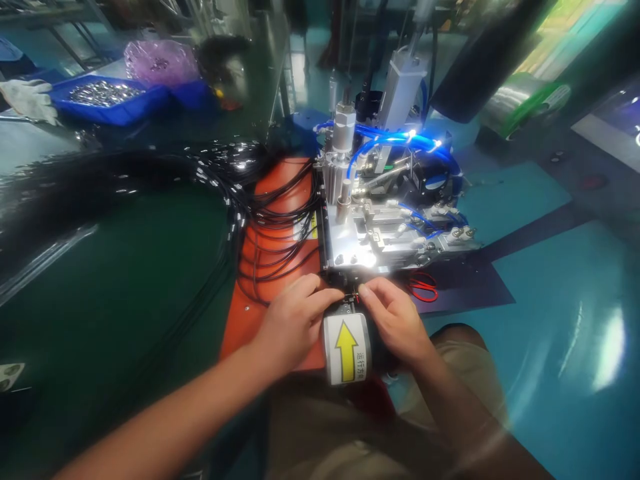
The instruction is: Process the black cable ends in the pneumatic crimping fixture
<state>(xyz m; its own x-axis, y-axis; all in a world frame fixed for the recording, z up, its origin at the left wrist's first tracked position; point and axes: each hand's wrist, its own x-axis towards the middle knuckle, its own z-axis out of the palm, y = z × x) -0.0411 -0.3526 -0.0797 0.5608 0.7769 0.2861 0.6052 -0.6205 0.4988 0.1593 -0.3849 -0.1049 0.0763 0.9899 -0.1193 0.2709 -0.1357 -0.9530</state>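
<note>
At the front edge of a silver bench machine [357,243], both hands meet fingertip to fingertip. My left hand [300,310] is closed in a pinch, and a black cable [257,283] runs across the orange surface to it. Opposite, my right hand [393,317] pinches thumb against forefinger at a tiny dark and reddish part, too small to make out. Just below the fingertips sits a rounded white cover with a yellow arrow [346,350]. Between the hands, the small black fixture [346,308] is partly hidden by the fingers.
Black cables [277,213] loop over the orange base [235,333] from a large bundle [125,163] at left. Red-handled scissors or a red loop [424,287] lies right of the machine. Blue air hoses [395,139] arch above. A blue tray [113,117] of metal parts stands behind.
</note>
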